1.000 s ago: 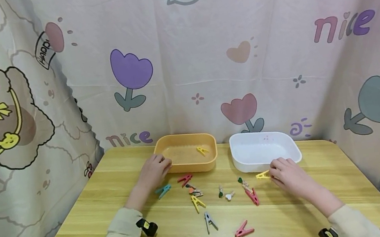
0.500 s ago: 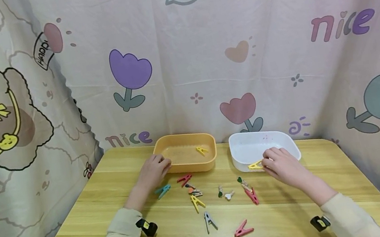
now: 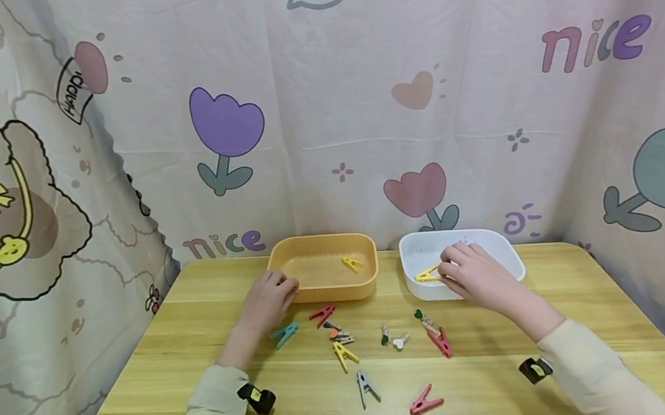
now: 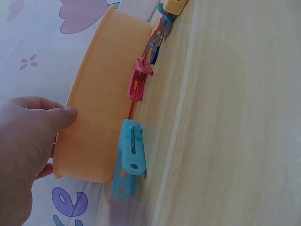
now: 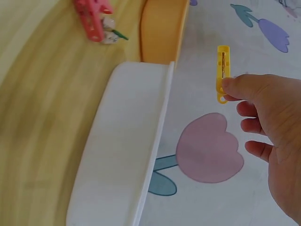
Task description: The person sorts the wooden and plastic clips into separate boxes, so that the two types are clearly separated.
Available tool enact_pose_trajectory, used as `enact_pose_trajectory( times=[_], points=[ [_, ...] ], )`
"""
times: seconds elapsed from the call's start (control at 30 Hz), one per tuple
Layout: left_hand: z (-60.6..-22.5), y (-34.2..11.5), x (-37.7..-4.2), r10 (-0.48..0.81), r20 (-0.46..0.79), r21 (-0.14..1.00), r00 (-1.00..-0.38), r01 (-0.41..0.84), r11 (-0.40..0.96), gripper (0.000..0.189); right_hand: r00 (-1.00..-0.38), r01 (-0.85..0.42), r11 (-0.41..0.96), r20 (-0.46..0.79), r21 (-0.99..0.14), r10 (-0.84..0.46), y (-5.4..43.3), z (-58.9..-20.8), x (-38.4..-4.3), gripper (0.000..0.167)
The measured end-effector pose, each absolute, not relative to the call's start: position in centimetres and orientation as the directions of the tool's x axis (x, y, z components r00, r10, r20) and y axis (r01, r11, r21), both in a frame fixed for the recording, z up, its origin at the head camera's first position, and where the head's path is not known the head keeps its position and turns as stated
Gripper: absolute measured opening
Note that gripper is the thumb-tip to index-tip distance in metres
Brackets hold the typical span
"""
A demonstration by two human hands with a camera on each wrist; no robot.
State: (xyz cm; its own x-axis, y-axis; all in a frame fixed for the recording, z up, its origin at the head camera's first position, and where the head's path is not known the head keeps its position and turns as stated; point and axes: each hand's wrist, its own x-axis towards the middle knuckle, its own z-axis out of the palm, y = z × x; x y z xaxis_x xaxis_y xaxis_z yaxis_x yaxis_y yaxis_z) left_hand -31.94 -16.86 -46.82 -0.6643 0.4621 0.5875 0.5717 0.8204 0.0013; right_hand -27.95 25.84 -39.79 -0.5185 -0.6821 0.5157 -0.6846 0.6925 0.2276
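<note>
My left hand (image 3: 269, 300) grips the near left rim of an orange plastic basin (image 4: 94, 99), thumb on the outer wall. A small yellow clothespin (image 3: 352, 264) lies inside that basin. In my right hand (image 3: 479, 276), a yellow clothespin (image 5: 223, 70) is pinched by one end between thumb and finger. It is held up over the near side of a white basin (image 5: 124, 136), higher than the rim in the right wrist view. Below my left hand, a teal clothespin (image 4: 131, 155) and a red clothespin (image 4: 139, 81) lie close to the orange basin's wall.
Spread over the wooden table (image 3: 504, 383) are a yellow clothespin (image 3: 344, 356), a grey clothespin (image 3: 367, 386), a pink clothespin (image 3: 425, 401) and a red clothespin (image 3: 440, 344). Several small decorated pegs (image 3: 401, 342) lie among them. A printed curtain (image 3: 317, 108) hangs behind the basins.
My right hand has lifted the yellow clothespin and carried it left and away from me, from in front of the white basin to over it. The left hand stays at the orange rim.
</note>
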Motion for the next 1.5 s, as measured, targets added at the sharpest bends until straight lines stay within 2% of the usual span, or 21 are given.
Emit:
enact_pose_trajectory(
  times=[0.2,0.8,1.17,1.3,1.5],
  points=[
    [-46.7,-16.9,-31.8,0.462,0.597,-0.002,-0.656,0.575,0.818,0.006,-0.522,-0.694,0.689,0.512,0.211,-0.682,24.8,-39.2,-28.5,0.008],
    [-46.6,-16.8,-31.7,0.461,0.592,0.006,-0.661,0.576,0.818,0.007,-0.477,-0.711,0.670,0.554,0.213,-0.682,21.5,-38.2,-30.8,0.008],
    [-47.0,-16.9,-32.0,0.472,0.638,-0.033,-0.608,0.592,0.806,0.007,-0.521,-0.704,0.686,0.521,0.185,-0.676,19.4,-38.1,-32.4,0.005],
    [-47.0,-16.9,-32.0,0.475,0.637,-0.030,-0.608,0.595,0.803,0.007,-0.533,-0.701,0.692,0.517,0.174,-0.670,18.7,-38.1,-32.9,0.005],
    [-46.8,-16.9,-31.9,0.473,0.605,-0.018,-0.641,0.583,0.813,0.007,-0.551,-0.708,0.689,0.491,0.154,-0.675,17.4,-38.1,-33.6,0.004]
  ],
)
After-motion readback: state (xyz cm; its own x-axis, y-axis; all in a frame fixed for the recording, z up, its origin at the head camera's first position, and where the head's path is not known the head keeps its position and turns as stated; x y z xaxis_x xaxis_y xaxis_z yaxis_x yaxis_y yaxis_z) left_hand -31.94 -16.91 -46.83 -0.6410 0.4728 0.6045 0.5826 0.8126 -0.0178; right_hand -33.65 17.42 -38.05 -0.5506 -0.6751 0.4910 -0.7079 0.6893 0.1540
